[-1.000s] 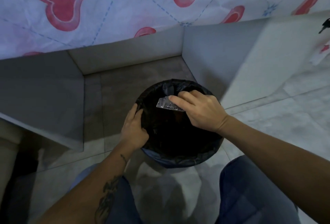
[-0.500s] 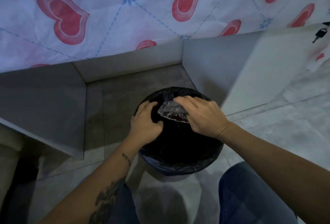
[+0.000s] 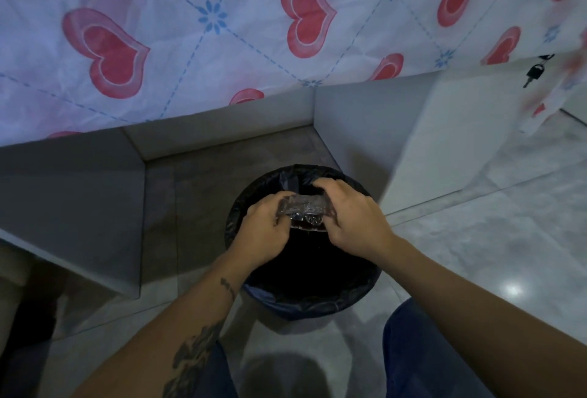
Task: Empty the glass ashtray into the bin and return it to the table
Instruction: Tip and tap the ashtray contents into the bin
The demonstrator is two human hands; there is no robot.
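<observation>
- Holding the glass ashtray [image 3: 303,213] just above centre frame, over the dark mouth of the bin [image 3: 365,277], both hands on it.
- Clamping with the left hand [image 3: 262,232] on the ashtray's left side, fingers curled shut around the glass edge.
- Gripping with the right hand [image 3: 352,223] on the right side, fingers folded over the far rim, thumb side tucked under; closed on the glass, no gap showing.
- Tilting the ashtray, by the look of it, opening facing down and toward the lower frame; contents too dark and blurred to make out.
- Judging the step: tipping and shaking out over the black bin liner [image 3: 286,178].
- Doing it well: keeping the glass well inside the ring of the rim so ash is falling into the bag, not onto the tiled floor [image 3: 508,238] at right.
- Keeping both grips firm, since smooth glass is likely slipping easily when turned over.
- Favouring short taps rather than a hard swing, to avoid knocking glass on the rim.
- Minding the liner's loose fold at the upper edge of the bin, just behind the fingers.
- Noting the table under the heart-print tablecloth [image 3: 190,48] filling the upper frame, the likely place for the return.
- Leaving the keys [image 3: 535,72] hanging at upper right alone.
</observation>
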